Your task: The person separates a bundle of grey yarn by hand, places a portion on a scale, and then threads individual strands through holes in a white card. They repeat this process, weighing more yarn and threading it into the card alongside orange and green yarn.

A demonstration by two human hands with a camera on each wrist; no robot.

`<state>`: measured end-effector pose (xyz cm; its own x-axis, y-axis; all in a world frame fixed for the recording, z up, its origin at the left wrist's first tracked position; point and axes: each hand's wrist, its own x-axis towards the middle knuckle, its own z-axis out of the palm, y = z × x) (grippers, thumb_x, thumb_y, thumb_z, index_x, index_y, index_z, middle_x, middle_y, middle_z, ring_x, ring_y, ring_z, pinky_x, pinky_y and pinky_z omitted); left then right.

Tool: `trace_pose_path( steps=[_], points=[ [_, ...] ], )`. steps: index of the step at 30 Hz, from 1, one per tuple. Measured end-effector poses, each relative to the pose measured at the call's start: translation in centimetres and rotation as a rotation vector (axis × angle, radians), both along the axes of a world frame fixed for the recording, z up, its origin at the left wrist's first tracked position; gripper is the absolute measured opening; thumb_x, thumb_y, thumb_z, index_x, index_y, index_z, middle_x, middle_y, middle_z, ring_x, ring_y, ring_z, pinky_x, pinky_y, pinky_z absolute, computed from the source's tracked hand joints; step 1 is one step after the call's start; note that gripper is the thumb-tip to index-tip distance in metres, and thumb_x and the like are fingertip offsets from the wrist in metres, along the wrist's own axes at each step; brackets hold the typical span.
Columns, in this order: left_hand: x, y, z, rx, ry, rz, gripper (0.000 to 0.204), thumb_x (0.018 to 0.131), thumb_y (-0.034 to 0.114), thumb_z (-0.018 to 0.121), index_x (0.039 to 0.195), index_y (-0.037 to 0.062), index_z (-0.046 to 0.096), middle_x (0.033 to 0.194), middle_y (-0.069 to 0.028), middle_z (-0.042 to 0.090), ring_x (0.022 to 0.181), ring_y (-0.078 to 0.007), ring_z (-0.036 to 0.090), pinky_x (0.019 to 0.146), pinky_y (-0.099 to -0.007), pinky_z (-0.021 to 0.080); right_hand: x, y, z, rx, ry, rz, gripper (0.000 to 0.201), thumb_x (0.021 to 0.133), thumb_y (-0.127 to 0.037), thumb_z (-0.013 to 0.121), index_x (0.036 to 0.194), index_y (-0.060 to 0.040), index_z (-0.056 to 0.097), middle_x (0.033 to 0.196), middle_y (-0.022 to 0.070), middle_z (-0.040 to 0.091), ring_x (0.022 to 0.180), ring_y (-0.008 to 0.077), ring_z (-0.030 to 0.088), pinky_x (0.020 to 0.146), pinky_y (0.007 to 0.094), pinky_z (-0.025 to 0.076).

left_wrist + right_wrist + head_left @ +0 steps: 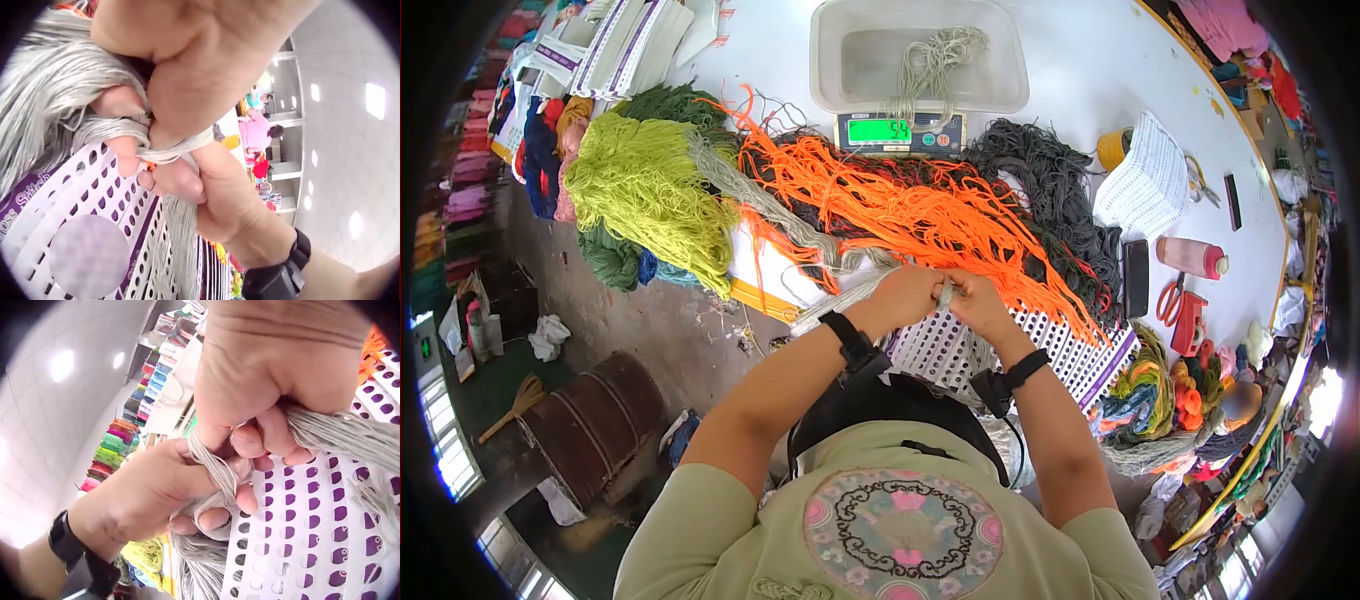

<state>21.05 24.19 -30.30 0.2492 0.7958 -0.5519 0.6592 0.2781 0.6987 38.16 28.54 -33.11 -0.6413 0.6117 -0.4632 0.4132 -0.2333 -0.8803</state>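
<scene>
Both hands meet over white perforated cards (930, 350) with purple print. The left hand (905, 297) curls its fingers round a grey thread skein (56, 94), which spreads out beside it. Strands loop round the fingers in both wrist views. The right hand (980, 305) pinches the same grey thread (344, 434) close against the left fingertips, and a tail of it hangs over the cards. Orange thread (920, 210) lies just beyond the hands.
A scale (950, 140) with a lit green display carries a plastic tub (820, 60) holding pale thread. Yellow-green thread (640, 190) lies left, dark grey thread (1040, 170) right. A bottle (1190, 257), red-handled scissors (1169, 300) and a printed sheet (1145, 180) are at the right.
</scene>
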Motion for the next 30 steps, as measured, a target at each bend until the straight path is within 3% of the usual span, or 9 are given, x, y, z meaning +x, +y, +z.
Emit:
trace_pose_path(
  steps=[3,5,7,14,16,17,19,22,30],
  points=[
    [-3.6,1.1,1.0,-0.575,-0.647,0.38,0.019,0.085,0.013,0.061,0.104,0.0079,0.061,0.096,-0.0035,0.066,0.075,-0.0116,0.061,0.054,-0.0303,0.046,-1.0,0.5,3.7,-0.036,-0.224,0.052,0.041,0.092,-0.039,0.059,0.113,-0.0044,0.057,0.079,0.0152,0.066,0.075,0.0235,0.066,0.065,0.0365,0.049],
    [-6.4,0.0,3.0,-0.288,-0.772,0.318,0.021,0.091,0.015,0.059,0.111,0.0092,0.061,0.102,-0.0016,0.065,0.075,-0.007,0.058,0.05,-0.0224,0.043,-1.0,0.2,1.9,0.139,-0.185,0.044,0.042,0.093,-0.043,0.053,0.11,-0.0052,0.055,0.077,0.0156,0.065,0.072,0.0253,0.066,0.065,0.0377,0.049],
    [-8.3,-1.1,4.2,-0.609,-1.167,0.743,0.023,0.094,0.016,0.057,0.115,0.0079,0.058,0.104,-0.0062,0.063,0.071,-0.0079,0.056,0.048,-0.0167,0.039,-0.8,0.1,0.9,0.307,-0.145,0.033,0.044,0.095,-0.048,0.047,0.107,-0.006,0.053,0.074,0.016,0.064,0.069,0.027,0.066,0.064,0.0389,0.048],
    [-18.3,-5.3,7.3,-0.265,-1.394,1.296,0.015,0.093,0.015,0.06,0.105,0.0061,0.056,0.089,-0.004,0.061,0.068,-0.0064,0.054,0.046,-0.0167,0.041,-1.0,0.6,2.1,0.069,-0.181,0.1,0.04,0.095,-0.047,0.046,0.106,-0.0087,0.051,0.079,0.0144,0.066,0.072,0.0341,0.065,0.064,0.0421,0.048],
    [-20.6,-5.3,6.3,0.141,-1.141,1.796,0.017,0.093,0.012,0.06,0.109,0.0072,0.056,0.085,-0.0025,0.059,0.062,-0.0059,0.051,0.046,-0.0182,0.04,-0.9,0.0,1.4,0.113,-0.145,0.087,0.038,0.095,-0.045,0.048,0.107,-0.0092,0.051,0.078,0.0134,0.066,0.072,0.0343,0.065,0.063,0.0417,0.048],
    [-19.5,-4.9,6.8,0.145,-1.138,1.794,0.017,0.093,0.012,0.06,0.109,0.0072,0.056,0.085,-0.0025,0.059,0.062,-0.0059,0.051,0.046,-0.0182,0.04,-0.9,-0.3,0.9,0.2,-0.152,0.075,0.037,0.093,-0.043,0.052,0.106,-0.0094,0.051,0.078,0.0122,0.066,0.071,0.0334,0.065,0.063,0.0412,0.049],
    [-15.1,-3.8,6.7,0.393,-0.339,1.561,0.023,0.092,0.009,0.06,0.114,0.007,0.056,0.079,-0.0004,0.059,0.059,-0.0057,0.05,0.047,-0.0195,0.041,-0.9,-0.4,0.5,0.287,-0.159,0.057,0.035,0.091,-0.041,0.056,0.106,-0.0096,0.051,0.077,0.0109,0.066,0.07,0.0325,0.065,0.062,0.0406,0.049],
    [-6.9,-2.6,5.6,0.128,-0.532,1.088,0.005,0.087,0.014,0.069,0.089,0.0104,0.069,0.074,0.003,0.06,0.054,-0.0055,0.05,0.049,-0.0207,0.042,-1.0,-0.5,1.7,0.327,-0.259,0.093,0.035,0.086,-0.038,0.062,0.106,-0.0099,0.052,0.078,0.012,0.066,0.073,0.0346,0.066,0.063,0.0424,0.05],
    [-3.3,-0.5,-1.5,0.265,0.041,0.113,0.013,0.081,0.01,0.063,0.092,0.0038,0.066,0.08,-0.014,0.06,0.077,-0.0313,0.06,0.069,-0.0403,0.047,-1.1,-0.5,2.0,0.449,-0.257,0.087,0.016,0.085,-0.016,0.057,0.1,-0.0135,0.056,0.068,0.0064,0.061,0.063,0.0279,0.063,0.057,0.0404,0.047]
  ],
)
